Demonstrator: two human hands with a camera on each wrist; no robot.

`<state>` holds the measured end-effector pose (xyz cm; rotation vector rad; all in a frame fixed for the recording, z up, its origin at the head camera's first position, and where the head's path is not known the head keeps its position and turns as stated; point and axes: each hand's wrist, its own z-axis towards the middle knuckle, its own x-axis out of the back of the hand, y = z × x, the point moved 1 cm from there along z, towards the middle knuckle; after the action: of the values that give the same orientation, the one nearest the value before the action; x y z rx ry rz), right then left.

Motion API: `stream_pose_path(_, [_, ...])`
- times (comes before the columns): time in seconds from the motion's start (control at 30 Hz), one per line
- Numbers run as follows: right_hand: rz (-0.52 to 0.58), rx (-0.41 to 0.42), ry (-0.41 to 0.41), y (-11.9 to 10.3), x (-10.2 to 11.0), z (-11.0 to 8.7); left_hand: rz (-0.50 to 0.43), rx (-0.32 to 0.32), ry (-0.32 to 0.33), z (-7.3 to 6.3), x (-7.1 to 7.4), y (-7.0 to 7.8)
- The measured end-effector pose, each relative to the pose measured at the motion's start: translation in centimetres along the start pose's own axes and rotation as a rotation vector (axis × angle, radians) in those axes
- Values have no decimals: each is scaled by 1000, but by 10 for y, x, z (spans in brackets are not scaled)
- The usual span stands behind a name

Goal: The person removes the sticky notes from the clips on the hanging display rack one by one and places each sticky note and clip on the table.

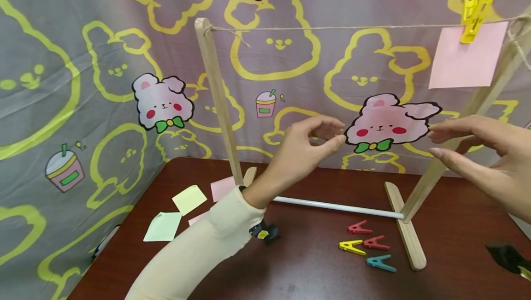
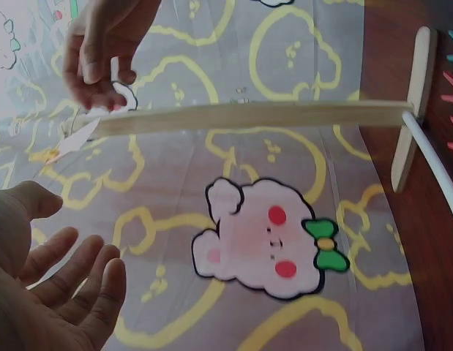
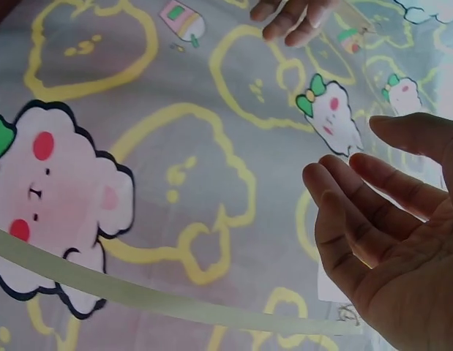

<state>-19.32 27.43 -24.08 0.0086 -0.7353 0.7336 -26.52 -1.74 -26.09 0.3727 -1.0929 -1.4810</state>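
A pink paper square (image 1: 468,58) hangs from the string (image 1: 340,27) at the far right, clipped by a yellow clothespin (image 1: 477,15). Both hands are in the air between the posts of the wooden stand, below the string. My left hand (image 1: 313,141) holds nothing; in the left wrist view its fingers are apart and loosely bent. My right hand (image 1: 493,152) is below the hanging paper, in front of the right post (image 1: 431,185), and the right wrist view shows its palm bare with fingers gently bent. Neither hand touches the paper or the string.
On the brown table (image 1: 315,263) lie a yellow clothespin (image 1: 352,247), a blue clothespin (image 1: 380,263) and two red clothespins (image 1: 359,227). Left of the stand are a yellow note (image 1: 189,199), a green note (image 1: 162,226) and pink notes (image 1: 223,188). A white bar (image 1: 336,206) joins the stand's feet.
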Motion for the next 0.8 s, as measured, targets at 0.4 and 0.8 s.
stream_pose_path(0.4, [-1,-89,53,37,20,13,-88,-34,-40,32,-44,22])
stream_pose_path(0.8, [-18,-127,77,27,26,41,-172,10,29,60,-71,39])
